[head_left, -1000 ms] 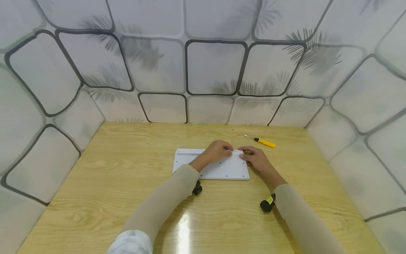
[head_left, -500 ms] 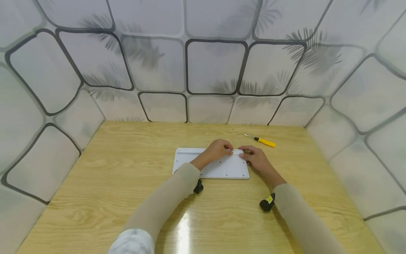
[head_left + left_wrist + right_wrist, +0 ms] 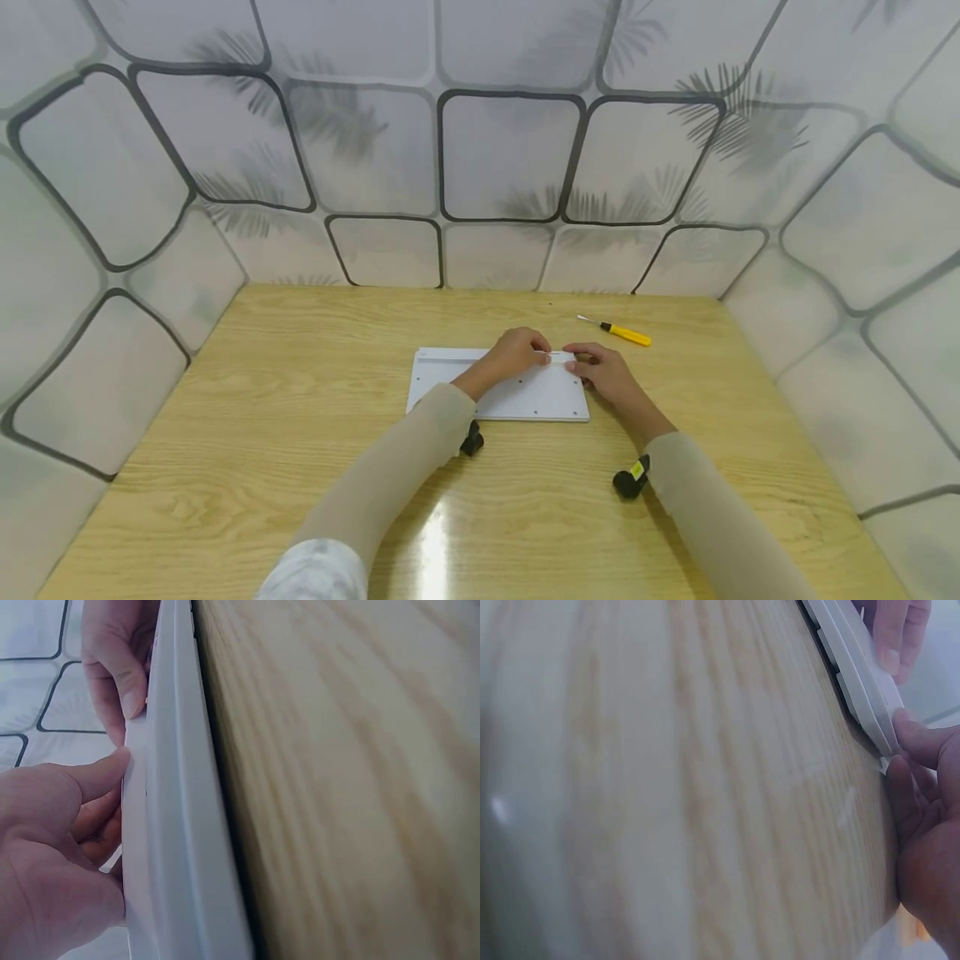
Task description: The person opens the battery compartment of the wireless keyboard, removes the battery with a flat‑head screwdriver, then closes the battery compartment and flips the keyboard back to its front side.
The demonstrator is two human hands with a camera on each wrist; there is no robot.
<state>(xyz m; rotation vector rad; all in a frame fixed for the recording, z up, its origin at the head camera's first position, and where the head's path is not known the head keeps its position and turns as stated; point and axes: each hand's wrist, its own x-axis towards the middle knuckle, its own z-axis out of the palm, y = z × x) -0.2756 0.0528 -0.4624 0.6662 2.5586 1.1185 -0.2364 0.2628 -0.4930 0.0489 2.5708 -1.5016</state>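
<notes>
A white keyboard (image 3: 540, 404) lies face down on the table, its back dotted with several small screws. Key edges show beneath it in the right wrist view. My left hand (image 3: 517, 354) reaches over the back, with thumb and curled fingers at the raised strip along the far edge. At the far right corner, my right hand (image 3: 606, 372) pinches the keyboard, its thumb on the back and its fingers around the edge. Between the two hands a small pale strip (image 3: 558, 358) shows; what it is cannot be made out. The left fingertips are partly hidden.
A yellow-handled screwdriver (image 3: 626, 335) lies on the wooden table (image 3: 300, 375) behind the right hand. Patterned walls (image 3: 495, 167) enclose the table at the back and on both sides. Each wrist carries a small black camera (image 3: 632, 482).
Both hands stay at the same place on the keyboard. The left forearm has shifted very slightly to the right; the screwdriver has not moved.
</notes>
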